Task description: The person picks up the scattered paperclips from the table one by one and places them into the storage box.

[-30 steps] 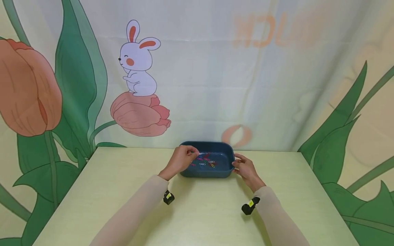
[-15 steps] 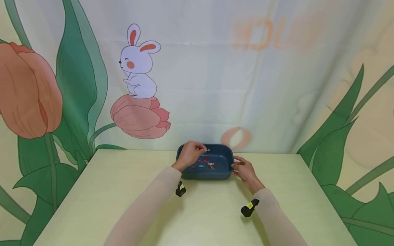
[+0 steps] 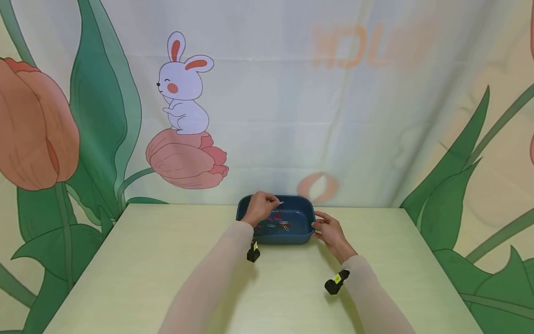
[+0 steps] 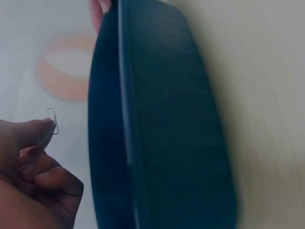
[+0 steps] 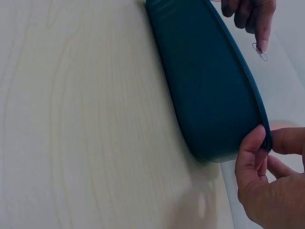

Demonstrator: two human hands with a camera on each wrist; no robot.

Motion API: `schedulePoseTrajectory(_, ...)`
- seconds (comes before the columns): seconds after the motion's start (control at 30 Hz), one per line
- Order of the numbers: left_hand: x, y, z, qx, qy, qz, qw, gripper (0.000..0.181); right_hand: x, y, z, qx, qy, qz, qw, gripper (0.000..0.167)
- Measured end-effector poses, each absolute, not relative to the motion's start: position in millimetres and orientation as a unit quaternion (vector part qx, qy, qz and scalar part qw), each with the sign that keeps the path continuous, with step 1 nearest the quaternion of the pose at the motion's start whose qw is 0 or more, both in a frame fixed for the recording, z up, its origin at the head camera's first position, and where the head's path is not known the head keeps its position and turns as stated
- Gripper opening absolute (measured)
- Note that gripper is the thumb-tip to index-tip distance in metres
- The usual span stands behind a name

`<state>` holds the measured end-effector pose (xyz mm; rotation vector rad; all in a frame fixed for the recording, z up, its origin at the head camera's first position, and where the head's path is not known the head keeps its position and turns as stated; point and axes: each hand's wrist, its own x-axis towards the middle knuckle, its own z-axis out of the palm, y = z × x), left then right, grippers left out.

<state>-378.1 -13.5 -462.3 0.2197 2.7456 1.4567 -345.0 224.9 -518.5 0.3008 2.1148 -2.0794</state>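
Between thumb and finger, my left hand (image 3: 261, 207) pinches a white paper clip (image 4: 53, 121) above the dark blue tray (image 3: 288, 240). In the left wrist view the clip stands out past the fingertips, and the other fingers are curled in. My right hand (image 5: 274, 176) grips the tray's right end, with thumb and fingers on either side of the rim. Several coloured paper clips (image 3: 284, 222) lie scattered on the tray's floor, in red, white, pink and yellow. My left hand and forearm hide the tray's left part in the head view.
The tray stands at the back of a pale wooden table (image 3: 288, 287), close to a hanging cloth (image 3: 258, 102) printed with a rabbit and tulips. Small black cameras (image 3: 253, 251) are strapped at both wrists.
My left hand has risen from low over the tray's left side, moving right and toward the back with the paper clip. The right hand keeps its hold on the tray's end.
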Motion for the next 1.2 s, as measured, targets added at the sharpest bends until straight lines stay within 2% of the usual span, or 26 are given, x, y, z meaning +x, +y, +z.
schedulePoseTrajectory(0.13, -382.4, -12.9, -469.4, 0.051, 0.878, 0.476, 0.02, 0.019, -342.5, 222.9, -514.5, 0.092, 0.706, -0.696, 0.088, 0.05)
schedulePoseTrajectory(0.5, -377.8, -10.2, -469.4, 0.076, 0.878, 0.472, 0.009, 0.036, -343.1, 221.8, -517.0, 0.097, 0.71, -0.693, 0.083, 0.047)
schedulePoseTrajectory(0.93, -355.8, -29.8, -456.7, 0.125, 0.87, 0.476, -0.035, 0.033, -344.4, 226.4, -511.1, 0.098, 0.718, -0.684, 0.083, 0.047)
schedulePoseTrajectory(1.2, -344.1, -43.3, -459.1, 0.12, 0.867, 0.48, -0.05, 0.03, -345.7, 233.8, -513.5, 0.107, 0.752, -0.646, 0.069, 0.053)
